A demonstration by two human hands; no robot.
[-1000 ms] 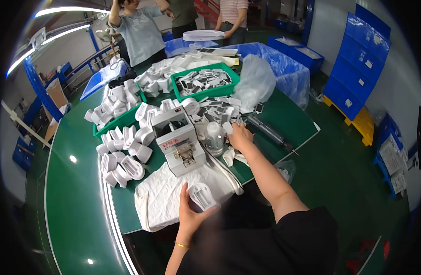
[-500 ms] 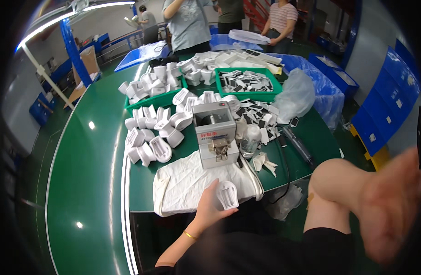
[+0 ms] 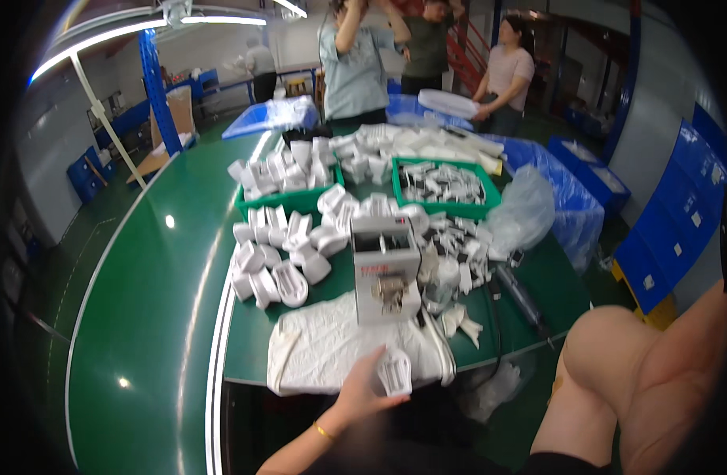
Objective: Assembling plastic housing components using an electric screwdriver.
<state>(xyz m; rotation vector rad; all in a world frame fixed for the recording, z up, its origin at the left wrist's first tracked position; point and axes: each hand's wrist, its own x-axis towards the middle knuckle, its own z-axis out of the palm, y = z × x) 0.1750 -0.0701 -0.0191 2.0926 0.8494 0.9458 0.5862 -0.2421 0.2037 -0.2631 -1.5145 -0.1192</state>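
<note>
My left hand [image 3: 359, 393] is closed round the side of a white plastic housing [image 3: 395, 372] with a rounded end and a slotted recess. It holds the housing above the table's near edge, over the front of a white cloth [image 3: 316, 348]. Just beyond stands a small grey box-shaped machine [image 3: 385, 273] with a metal fixture on its front. My right forearm [image 3: 684, 372] rises along the right rim beside a bent bare knee [image 3: 605, 340]; the right hand itself is outside the picture.
Similar white housings [image 3: 290, 285] lie left of the machine and fill a green bin [image 3: 288, 196]. Another green bin [image 3: 478, 210] holds small black-and-white pieces, with more spilled nearby. A dark electric screwdriver [image 3: 521, 299] and a clear plastic bag [image 3: 525, 207] lie right. Several people stand beyond the table.
The view has tilted upward, so the table sits lower in the picture. My right hand has gone up and out at the right rim. My left hand still holds the housing.
</note>
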